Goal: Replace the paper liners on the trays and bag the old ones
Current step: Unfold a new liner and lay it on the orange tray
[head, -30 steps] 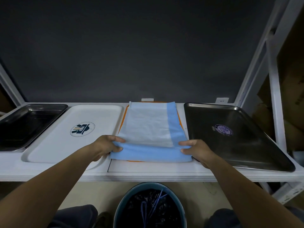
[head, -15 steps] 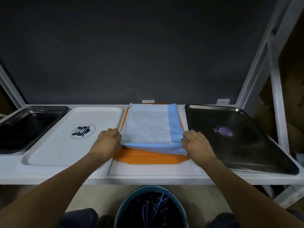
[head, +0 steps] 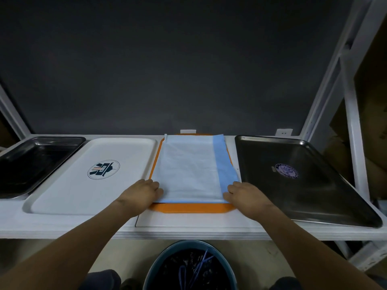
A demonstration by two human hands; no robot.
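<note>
The liner (head: 188,170) lies on the orange tray (head: 188,207), mid-way along the shelf (head: 209,226). The left hand (head: 142,192) and right hand (head: 245,195) meet its near corners. Their fingertips are hidden, so I cannot tell whether they pinch or press.

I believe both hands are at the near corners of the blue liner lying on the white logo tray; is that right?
Not quite: the head view shows the blue liner lying on the orange tray, not the white logo tray beside it. The left hand and right hand are at its near corners.
</note>
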